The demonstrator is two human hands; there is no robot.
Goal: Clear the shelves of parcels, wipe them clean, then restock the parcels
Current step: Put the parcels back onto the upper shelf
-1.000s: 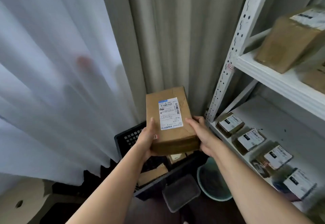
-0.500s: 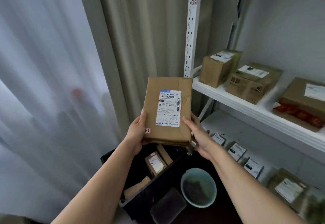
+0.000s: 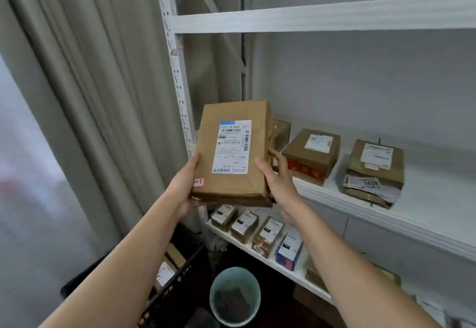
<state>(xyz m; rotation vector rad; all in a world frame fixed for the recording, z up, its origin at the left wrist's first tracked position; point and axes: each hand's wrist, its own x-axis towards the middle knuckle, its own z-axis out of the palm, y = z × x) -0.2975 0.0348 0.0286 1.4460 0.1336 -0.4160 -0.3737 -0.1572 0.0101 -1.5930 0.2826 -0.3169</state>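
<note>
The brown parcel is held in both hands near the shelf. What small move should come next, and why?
Probably carry the brown parcel forward and right, and set it on the middle shelf. The left hand and right hand grip it just in front of that shelf's left end, and bare board shows between the parcels there.

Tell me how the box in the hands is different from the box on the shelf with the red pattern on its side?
The held box is up in the air, gripped by the left hand and right hand; the red-patterned box rests on the middle shelf. The held box is plain brown with a big label; the other has red print and a smaller label. Both are brown cardboard parcels with white labels.
</note>
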